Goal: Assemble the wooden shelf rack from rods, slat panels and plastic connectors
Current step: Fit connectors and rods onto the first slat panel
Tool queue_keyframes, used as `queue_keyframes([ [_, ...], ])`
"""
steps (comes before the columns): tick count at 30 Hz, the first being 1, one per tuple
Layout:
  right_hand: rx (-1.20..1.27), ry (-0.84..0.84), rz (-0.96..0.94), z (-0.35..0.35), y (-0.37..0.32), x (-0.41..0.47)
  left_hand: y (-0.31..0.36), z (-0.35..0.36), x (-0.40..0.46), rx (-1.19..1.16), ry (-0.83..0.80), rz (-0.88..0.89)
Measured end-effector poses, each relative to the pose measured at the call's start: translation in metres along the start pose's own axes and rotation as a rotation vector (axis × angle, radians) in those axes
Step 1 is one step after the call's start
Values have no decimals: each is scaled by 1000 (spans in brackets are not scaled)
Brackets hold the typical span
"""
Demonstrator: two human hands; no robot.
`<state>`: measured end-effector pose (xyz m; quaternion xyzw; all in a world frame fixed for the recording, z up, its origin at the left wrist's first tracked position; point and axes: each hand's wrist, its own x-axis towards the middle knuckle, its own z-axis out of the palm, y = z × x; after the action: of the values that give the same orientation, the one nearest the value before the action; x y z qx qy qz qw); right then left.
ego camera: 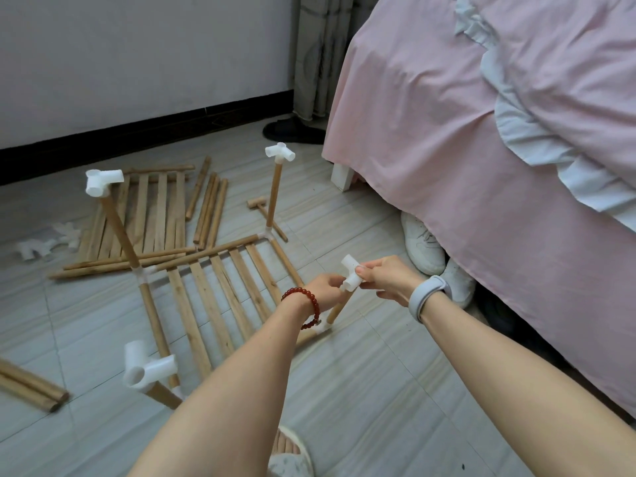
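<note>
A slat panel (220,287) lies on the floor, framed by rods with white corner joints. Upright rods rise from its corners. Three carry white plastic connectors: far left (103,180), far right (280,152) and near left (146,368). At the near right corner stands a fourth upright rod (339,309). My right hand (385,275) grips a white connector (352,273) on top of that rod. My left hand (327,287) holds the rod just under the connector.
A second slat panel (151,211) and several loose rods (210,208) lie by the wall. A small wooden mallet (263,210) and spare connectors (48,241) are on the floor. A pink-covered bed (481,149) stands at right, white shoes (425,244) beneath it. More rods (31,383) lie at left.
</note>
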<state>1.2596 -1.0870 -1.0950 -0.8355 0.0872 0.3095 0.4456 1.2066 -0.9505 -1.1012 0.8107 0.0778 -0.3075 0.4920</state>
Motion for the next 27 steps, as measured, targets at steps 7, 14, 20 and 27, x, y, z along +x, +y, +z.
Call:
queue_keyframes([
  [7,-646,75,-157,21,-36,-19,-9,-53,-45,340,237,-64],
  [14,-781,86,-440,72,-73,-45,-8,-128,-118,406,546,-2],
  [20,-690,-22,-748,140,-125,-55,-47,-185,-188,434,797,2],
  [27,-752,-123,-759,226,-157,-9,-167,-224,-199,328,917,-187],
])
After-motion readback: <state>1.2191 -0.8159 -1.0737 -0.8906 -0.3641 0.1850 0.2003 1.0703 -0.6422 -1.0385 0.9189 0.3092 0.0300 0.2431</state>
